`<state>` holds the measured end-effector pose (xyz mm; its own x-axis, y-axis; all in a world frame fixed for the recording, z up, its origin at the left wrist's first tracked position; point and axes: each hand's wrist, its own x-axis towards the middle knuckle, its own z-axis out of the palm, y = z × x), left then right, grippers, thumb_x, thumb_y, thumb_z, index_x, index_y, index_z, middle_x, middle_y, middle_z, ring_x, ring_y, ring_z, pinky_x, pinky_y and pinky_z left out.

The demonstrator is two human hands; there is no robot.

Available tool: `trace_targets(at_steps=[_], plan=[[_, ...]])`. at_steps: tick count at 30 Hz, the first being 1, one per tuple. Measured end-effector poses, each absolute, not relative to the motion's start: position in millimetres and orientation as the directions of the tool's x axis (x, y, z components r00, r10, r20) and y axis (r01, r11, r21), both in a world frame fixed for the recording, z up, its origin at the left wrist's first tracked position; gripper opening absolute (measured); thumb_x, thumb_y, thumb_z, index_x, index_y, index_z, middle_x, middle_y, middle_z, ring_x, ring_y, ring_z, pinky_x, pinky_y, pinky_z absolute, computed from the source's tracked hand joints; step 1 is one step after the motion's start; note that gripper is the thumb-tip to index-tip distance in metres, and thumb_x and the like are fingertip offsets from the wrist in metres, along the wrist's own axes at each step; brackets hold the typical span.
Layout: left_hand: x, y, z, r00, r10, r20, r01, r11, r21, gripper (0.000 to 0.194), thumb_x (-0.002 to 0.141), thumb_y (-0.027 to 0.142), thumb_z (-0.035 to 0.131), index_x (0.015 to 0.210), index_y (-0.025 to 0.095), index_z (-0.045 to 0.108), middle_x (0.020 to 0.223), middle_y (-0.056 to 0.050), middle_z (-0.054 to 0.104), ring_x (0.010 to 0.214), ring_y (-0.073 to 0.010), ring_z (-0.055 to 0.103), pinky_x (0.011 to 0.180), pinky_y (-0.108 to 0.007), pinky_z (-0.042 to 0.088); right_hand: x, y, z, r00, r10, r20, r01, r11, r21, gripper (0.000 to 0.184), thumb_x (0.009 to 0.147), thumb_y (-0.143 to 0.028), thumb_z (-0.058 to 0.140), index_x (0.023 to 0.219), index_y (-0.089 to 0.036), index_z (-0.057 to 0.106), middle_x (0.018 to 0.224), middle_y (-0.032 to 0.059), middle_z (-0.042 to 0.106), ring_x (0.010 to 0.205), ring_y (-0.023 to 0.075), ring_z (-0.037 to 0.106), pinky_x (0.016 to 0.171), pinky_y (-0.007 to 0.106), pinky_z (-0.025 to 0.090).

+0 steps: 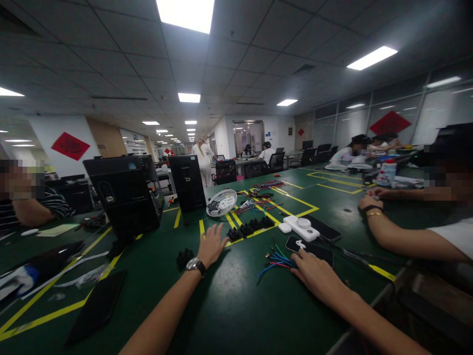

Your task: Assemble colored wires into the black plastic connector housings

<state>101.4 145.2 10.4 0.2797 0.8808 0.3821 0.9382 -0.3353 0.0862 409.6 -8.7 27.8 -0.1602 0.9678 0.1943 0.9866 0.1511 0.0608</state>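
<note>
My left hand (211,245) is stretched over the green table with its fingers spread, at the left end of a row of small black plastic parts (251,227). A wristwatch (195,266) is on that wrist. Left of it lies a separate cluster of black parts (185,258). My right hand (317,272) rests low on the table, fingers curled over a bundle of blue, green and red wires (276,259), whose loose ends fan out leftward; its far end is hidden under the hand. A dark phone (314,250) with white earbuds (300,244) on it lies just beyond that hand.
Two black computer cases (125,197) (187,182) stand at the left. A white basket (221,203) and more wires (258,204) lie beyond my left hand. A white power strip (301,228) is right of centre. Another person's hands (371,199) rest at the right.
</note>
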Motion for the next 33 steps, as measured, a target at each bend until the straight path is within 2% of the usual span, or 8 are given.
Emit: trace_targets(at_steps=[5, 9, 13, 16, 20, 25, 28, 33], plan=[[18.2, 141.8, 7.5, 0.193, 0.959, 0.209, 0.969, -0.221, 0.115, 0.060, 0.090, 0.051, 0.022, 0.139, 0.018, 0.031, 0.138, -0.016, 0.043, 0.128, -0.0296, 0.035, 0.098, -0.049, 0.032, 410.8, -5.0, 32.3, -0.179, 0.965, 0.192, 0.984, 0.171, 0.059, 0.021, 0.088, -0.031, 0.050, 0.103, -0.020, 0.060, 0.106, 0.0126, 0.058, 0.096, 0.0265, 0.056, 0.078, 0.036, 0.045], [-3.8, 138.1, 12.2, 0.189, 0.963, 0.195, 0.957, -0.225, 0.184, 0.062, 0.090, 0.051, 0.025, 0.141, 0.015, 0.028, 0.139, -0.016, 0.042, 0.129, -0.0283, 0.035, 0.100, -0.046, 0.031, 403.5, 5.6, 40.5, -0.174, 0.972, 0.158, 0.985, 0.171, 0.031, 0.025, 0.087, -0.035, 0.052, 0.104, -0.019, 0.061, 0.104, 0.0130, 0.059, 0.096, 0.0260, 0.057, 0.076, 0.033, 0.044], [40.2, 139.6, 16.3, 0.331, 0.904, 0.271, 0.895, -0.391, 0.212, 0.060, 0.088, 0.048, 0.036, 0.138, 0.014, 0.033, 0.141, -0.015, 0.041, 0.130, -0.0251, 0.035, 0.102, -0.038, 0.030, 393.8, 19.8, 48.6, -0.177, 0.970, 0.165, 0.984, 0.178, 0.011, 0.027, 0.090, -0.038, 0.048, 0.101, -0.018, 0.062, 0.100, 0.0127, 0.061, 0.094, 0.0245, 0.058, 0.077, 0.032, 0.043], [90.9, 150.1, 16.2, 0.411, 0.852, 0.325, 0.837, -0.494, 0.236, 0.062, 0.086, 0.048, 0.043, 0.137, 0.014, 0.033, 0.141, -0.015, 0.041, 0.130, -0.0253, 0.036, 0.103, -0.037, 0.031, 387.9, 31.1, 51.9, -0.150, 0.973, 0.173, 0.988, 0.155, -0.016, 0.027, 0.090, -0.037, 0.047, 0.100, -0.017, 0.062, 0.100, 0.0125, 0.061, 0.095, 0.0232, 0.059, 0.079, 0.030, 0.042], [138.1, 165.9, 14.5, 0.463, 0.819, 0.338, 0.789, -0.555, 0.265, 0.053, 0.084, 0.039, 0.050, 0.131, 0.015, 0.041, 0.138, -0.015, 0.044, 0.127, -0.0279, 0.038, 0.101, -0.041, 0.032, 382.6, 46.8, 53.2, -0.078, 0.979, 0.189, 0.997, 0.082, -0.013, 0.029, 0.090, -0.038, 0.047, 0.109, -0.018, 0.058, 0.107, 0.0126, 0.060, 0.097, 0.0244, 0.059, 0.076, 0.031, 0.043], [137.3, 175.4, 12.5, 0.496, 0.800, 0.337, 0.755, -0.589, 0.287, 0.038, 0.083, 0.023, 0.049, 0.120, 0.014, 0.049, 0.125, -0.015, 0.053, 0.119, -0.0264, 0.046, 0.100, -0.039, 0.033, 376.5, 67.6, 51.9, -0.057, 0.978, 0.202, 0.998, 0.060, -0.009, 0.036, 0.089, -0.033, 0.050, 0.122, -0.020, 0.050, 0.113, 0.0133, 0.057, 0.100, 0.0258, 0.058, 0.078, 0.032, 0.043], [118.8, 174.2, 10.8, 0.495, 0.801, 0.338, 0.745, -0.591, 0.310, 0.035, 0.083, 0.020, 0.049, 0.118, 0.015, 0.051, 0.120, -0.014, 0.055, 0.113, -0.0247, 0.049, 0.098, -0.038, 0.035, 375.1, 81.5, 46.0, -0.057, 0.984, 0.167, 0.996, 0.068, -0.062, 0.030, 0.088, -0.032, 0.052, 0.114, -0.019, 0.056, 0.109, 0.0136, 0.059, 0.102, 0.0258, 0.057, 0.079, 0.032, 0.042], [93.7, 167.0, 2.9, 0.470, 0.810, 0.350, 0.708, -0.583, 0.398, 0.043, 0.079, 0.017, 0.052, 0.122, 0.016, 0.046, 0.121, -0.012, 0.053, 0.114, -0.0223, 0.048, 0.100, -0.038, 0.034, 379.6, 102.5, 33.5, -0.053, 0.990, 0.127, 0.983, 0.074, -0.168, 0.013, 0.077, -0.023, 0.064, 0.089, -0.018, 0.065, 0.097, 0.0098, 0.064, 0.089, 0.0229, 0.062, 0.070, 0.027, 0.041]])
